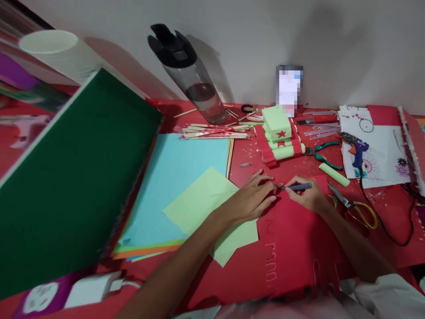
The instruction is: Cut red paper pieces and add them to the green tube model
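Observation:
My right hand point(308, 197) is closed around a dark blue-grey pen point(303, 186), its tip down at the upper left part of a red paper sheet point(295, 235). Close by, my left hand point(255, 197) lies flat with its fingers spread, the fingertips resting at the sheet's edge near the pen tip. Cut-out shapes show along the sheet's left and lower edges. Under my left forearm lies a light green paper point(195, 204) with a pencil-like line on it. Just beyond the hands stands a light green and red paper model point(277, 126) with a red star.
Yellow-handled scissors point(360, 210), pliers point(327, 150) and a blue glue gun point(358, 153) lie to the right. Wooden sticks point(212, 131), a water bottle point(199, 84) and a phone point(289, 88) are at the back. A large green board point(83, 177) leans over stacked coloured paper point(179, 155).

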